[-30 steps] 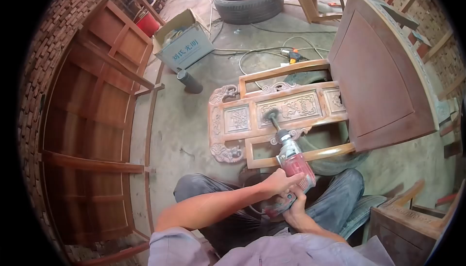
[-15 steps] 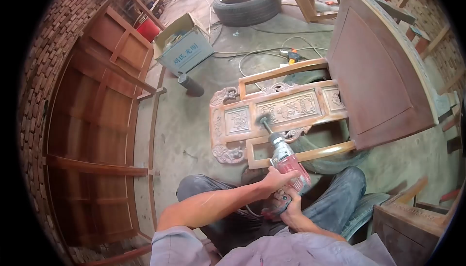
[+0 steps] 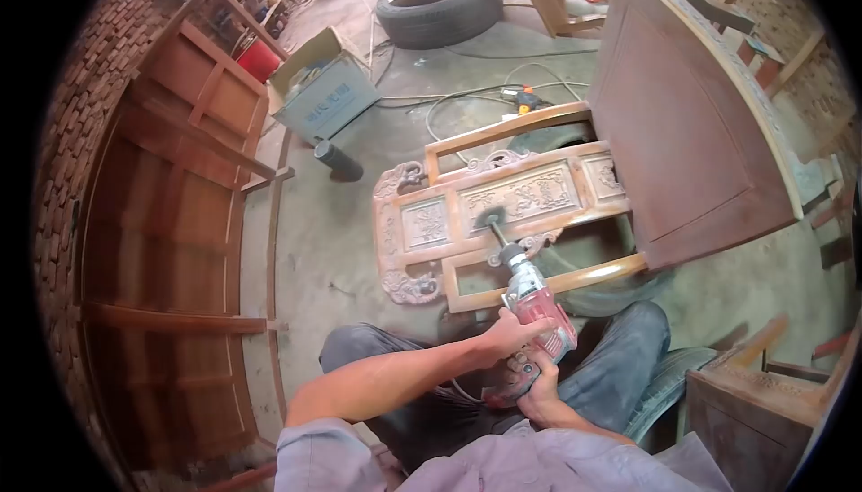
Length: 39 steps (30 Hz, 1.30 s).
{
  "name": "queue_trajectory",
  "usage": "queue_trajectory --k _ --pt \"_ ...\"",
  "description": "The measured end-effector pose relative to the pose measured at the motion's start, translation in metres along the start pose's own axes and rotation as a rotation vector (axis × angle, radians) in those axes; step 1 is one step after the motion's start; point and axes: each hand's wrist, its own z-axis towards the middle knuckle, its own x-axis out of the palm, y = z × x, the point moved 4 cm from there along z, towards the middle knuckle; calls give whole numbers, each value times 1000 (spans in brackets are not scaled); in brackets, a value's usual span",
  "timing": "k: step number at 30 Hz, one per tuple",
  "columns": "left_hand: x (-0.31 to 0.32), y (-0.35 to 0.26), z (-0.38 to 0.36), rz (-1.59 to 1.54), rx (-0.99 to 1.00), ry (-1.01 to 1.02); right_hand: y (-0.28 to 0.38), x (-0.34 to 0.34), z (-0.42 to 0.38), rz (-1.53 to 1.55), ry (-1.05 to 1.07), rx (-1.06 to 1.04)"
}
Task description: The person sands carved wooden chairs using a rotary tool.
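A red and silver power drill (image 3: 537,311) points away from me, with a spinning, blurred brush-like wheel (image 3: 490,218) on its long shaft. My left hand (image 3: 514,334) is closed around the drill's body. Behind it, my right hand (image 3: 540,388) grips the rear handle; the trigger is hidden. The wheel touches or nearly touches the near left edge of the large carved panel on a wooden chair back (image 3: 440,245). This chair lies tipped over, its back flat toward me, with scrolled corners and pale dust in the carving. Its reddish-brown seat board (image 3: 691,133) stands upright at the right.
Brown panelled furniture (image 3: 171,250) lines the left side. A blue-grey cardboard box (image 3: 328,101) and a dark cylinder (image 3: 338,162) stand on the concrete floor. Beyond are a tyre (image 3: 440,18), looping hoses and a yellow-black tool (image 3: 524,99). Another wooden piece (image 3: 745,411) sits at lower right.
The view has shifted, so the chair and box appear farther left. Relative to the chair back, the wheel has moved slightly right along the carved panel. Both hands keep their hold on the drill.
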Motion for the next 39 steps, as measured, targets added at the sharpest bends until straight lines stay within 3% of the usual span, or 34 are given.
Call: queue_trajectory --k 10,16,19,23,28,34,37,39 --pt "32 -37 12 133 142 148 35 -9 -8 54 -33 -173" --pt "44 -54 19 228 266 99 49 0 -8 106 -39 -291" --pt "50 -63 15 131 327 76 56 4 -12 118 -19 -286" --pt "59 -47 28 49 277 226 60 -13 -12 66 7 -222" --pt "55 -55 22 166 249 252 58 -3 -15 114 21 -295" --pt "56 -66 18 131 287 236 61 2 -18 50 15 -208" --pt "49 -74 6 118 323 198 59 9 -15 110 -21 -305" --pt "47 -81 -1 80 185 201 62 6 -9 127 6 -266"
